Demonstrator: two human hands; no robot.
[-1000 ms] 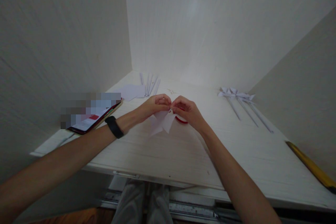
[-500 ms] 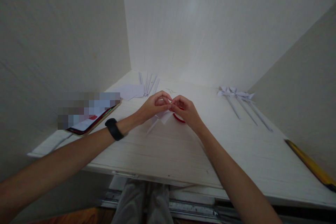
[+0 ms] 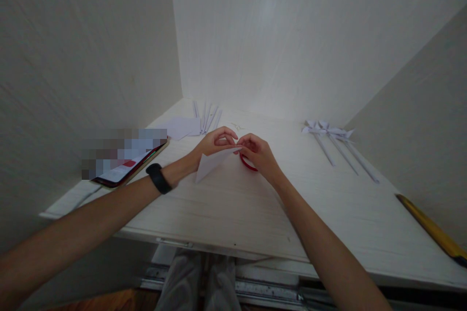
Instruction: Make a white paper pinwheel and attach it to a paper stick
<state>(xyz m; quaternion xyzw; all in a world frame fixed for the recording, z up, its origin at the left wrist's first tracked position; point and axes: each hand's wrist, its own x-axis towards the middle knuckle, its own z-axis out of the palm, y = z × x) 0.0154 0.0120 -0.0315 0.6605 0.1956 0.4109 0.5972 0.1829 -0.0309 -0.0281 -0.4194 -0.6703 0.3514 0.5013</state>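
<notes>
A sheet of white paper (image 3: 214, 161) is held up between my hands above the table. My left hand (image 3: 216, 142) pinches its upper edge with thumb and fingers, and a dark band circles that wrist. My right hand (image 3: 258, 151) is closed at the paper's right corner, its fingertips close to those of the left. Just beneath the right hand shows a red curved rim (image 3: 248, 163); most of that object is covered, so its kind is unclear.
Paper pinwheels on sticks (image 3: 330, 133) lie at the right. Rolled paper sticks (image 3: 207, 117) and flat paper sheets (image 3: 179, 127) are at the back left, near a phone (image 3: 124, 167). A yellow-handled tool (image 3: 430, 226) lies along the right wall. Walls enclose the white table (image 3: 233, 214).
The paper has turned: its folded parts hung below my fingers earlier, and now a broad flat face stretches left and downward. Both hands have stayed nearly in place.
</notes>
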